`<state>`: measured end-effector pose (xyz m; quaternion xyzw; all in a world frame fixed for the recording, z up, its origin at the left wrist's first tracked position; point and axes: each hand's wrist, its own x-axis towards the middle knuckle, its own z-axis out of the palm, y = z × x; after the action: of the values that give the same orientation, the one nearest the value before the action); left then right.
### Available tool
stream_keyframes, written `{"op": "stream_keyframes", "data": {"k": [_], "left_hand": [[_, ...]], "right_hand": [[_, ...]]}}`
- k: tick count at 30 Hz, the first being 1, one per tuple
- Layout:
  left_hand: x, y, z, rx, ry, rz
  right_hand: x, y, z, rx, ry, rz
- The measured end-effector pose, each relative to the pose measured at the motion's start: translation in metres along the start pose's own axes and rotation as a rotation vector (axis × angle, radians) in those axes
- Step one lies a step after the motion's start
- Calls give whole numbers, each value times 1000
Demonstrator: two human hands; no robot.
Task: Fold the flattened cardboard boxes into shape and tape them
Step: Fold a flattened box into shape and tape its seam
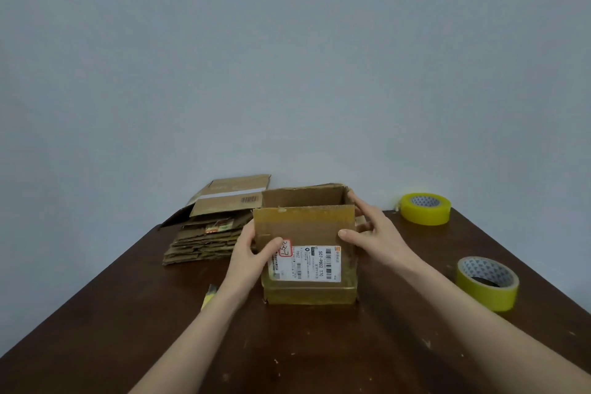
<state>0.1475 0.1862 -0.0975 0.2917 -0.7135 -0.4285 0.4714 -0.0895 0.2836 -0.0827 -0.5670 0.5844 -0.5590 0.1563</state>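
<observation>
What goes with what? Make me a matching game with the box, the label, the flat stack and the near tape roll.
1 box
2 label
3 flat stack
4 near tape roll

a white, stuck on the box front
b yellow, by the table's right edge
c gripped by left hand and right hand
d back left, near the wall

Pairs: 1-c, 2-a, 3-d, 4-b

My dark table carries the open box, a cardboard stack back left, a far tape roll and a near tape roll right, and a yellow tool left of the box.
</observation>
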Motion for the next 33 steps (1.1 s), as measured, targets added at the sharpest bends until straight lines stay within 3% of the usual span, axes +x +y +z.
{"op": "stream_keyframes", "data": {"k": [11,15,22,27,33], "left_hand": [[15,5,-16,88,-118,59],[18,5,-20,101,-170,59],[17,7,-9,-11,-36,-33],[46,29,-10,340,37,-71],[72,44,5,975,-262,184]], "right_hand": [[10,3,-5,-3,-129,-4],[15,0,1,-245,-220,-88],[11,-4,-6,-52,-124,49],[19,-15,-7,-160,-30,116],[34,-19,-10,-187,-125,232]]}}
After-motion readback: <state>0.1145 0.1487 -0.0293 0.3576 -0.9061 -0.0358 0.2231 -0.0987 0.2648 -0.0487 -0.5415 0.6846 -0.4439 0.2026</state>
